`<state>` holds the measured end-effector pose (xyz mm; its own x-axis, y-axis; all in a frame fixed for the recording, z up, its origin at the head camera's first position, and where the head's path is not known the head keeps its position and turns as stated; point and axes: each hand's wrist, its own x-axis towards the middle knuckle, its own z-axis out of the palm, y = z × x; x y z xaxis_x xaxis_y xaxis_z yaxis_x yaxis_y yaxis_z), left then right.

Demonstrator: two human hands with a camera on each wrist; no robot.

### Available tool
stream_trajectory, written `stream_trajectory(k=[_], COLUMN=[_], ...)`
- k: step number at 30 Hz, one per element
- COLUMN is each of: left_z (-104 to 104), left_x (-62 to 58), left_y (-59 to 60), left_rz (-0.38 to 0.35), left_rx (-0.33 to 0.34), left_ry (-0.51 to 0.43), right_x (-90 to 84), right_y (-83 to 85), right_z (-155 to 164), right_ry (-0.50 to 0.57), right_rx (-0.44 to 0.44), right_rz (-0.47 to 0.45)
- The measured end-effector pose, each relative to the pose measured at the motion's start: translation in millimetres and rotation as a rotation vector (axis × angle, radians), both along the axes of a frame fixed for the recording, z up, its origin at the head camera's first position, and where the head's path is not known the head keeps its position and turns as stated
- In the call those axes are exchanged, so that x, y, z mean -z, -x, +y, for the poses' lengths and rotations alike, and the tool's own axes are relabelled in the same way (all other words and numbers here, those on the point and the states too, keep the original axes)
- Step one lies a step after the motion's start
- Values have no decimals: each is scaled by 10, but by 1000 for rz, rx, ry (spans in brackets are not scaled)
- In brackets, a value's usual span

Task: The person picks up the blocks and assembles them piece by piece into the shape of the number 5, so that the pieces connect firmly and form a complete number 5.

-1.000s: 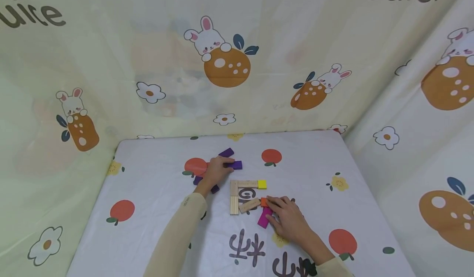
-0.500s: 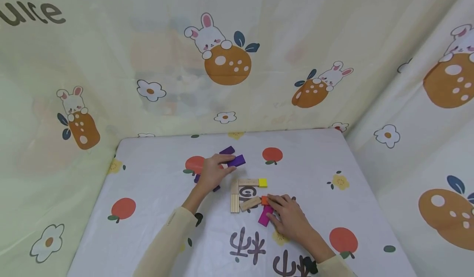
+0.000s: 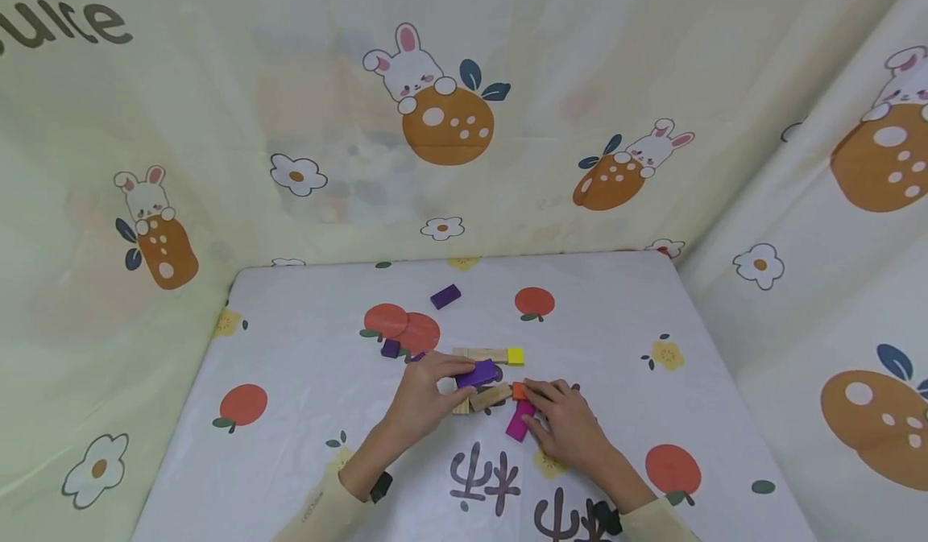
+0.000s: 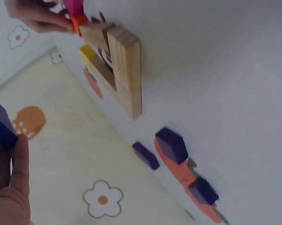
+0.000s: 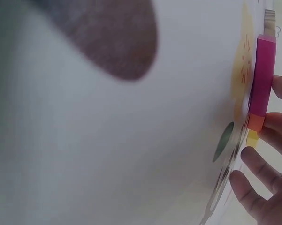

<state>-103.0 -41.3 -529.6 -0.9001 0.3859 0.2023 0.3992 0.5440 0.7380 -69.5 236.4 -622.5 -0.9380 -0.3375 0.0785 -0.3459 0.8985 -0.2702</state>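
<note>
My left hand (image 3: 420, 393) pinches a purple block (image 3: 478, 374) between thumb and fingers, over the plain wooden blocks (image 3: 490, 398). The left wrist view also shows the purple block (image 4: 1, 126) in its fingers. My right hand (image 3: 569, 421) rests beside a magenta block (image 3: 519, 421) and a small orange block (image 3: 518, 390). In the right wrist view the thumb lies against the magenta block (image 5: 263, 75) and a fingertip is at the orange block (image 5: 256, 122). A yellow cube (image 3: 515, 356) ends the back row of wooden blocks. My left hand hides part of this outline.
Toward the back left lie a dark purple block (image 3: 445, 296) and a shorter one (image 3: 390, 349); another (image 4: 172, 145) shows in the left wrist view. A printed curtain (image 3: 348, 228) hangs behind and beside the cloth-covered table (image 3: 602, 316).
My left hand has lifted the purple block from the back of the table and carried it nearer and right, over the wooden blocks. My right hand has stayed in place.
</note>
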Motion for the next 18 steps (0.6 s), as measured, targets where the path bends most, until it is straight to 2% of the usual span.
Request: stream_trajectory(k=[4, 7, 9, 14, 18], left_z=[14, 29, 44, 98, 130], left_x=[92, 235, 351, 622, 780], left_y=[-196, -289, -332, -388, -417], left_rz=[-120, -244, -299, -307, -323], left_rx=[40, 67, 102, 236, 276], left_ry=[-32, -45, -37, 35, 99], right_x=[5, 6, 4, 2, 5], right_y=[-11, -11, -9, 0, 0], right_z=[2, 3, 4, 6, 5], right_ry=[12, 7, -2, -26, -14], right_rx=[1, -3, -3, 11, 1], right_rz=[16, 30, 36, 37, 26])
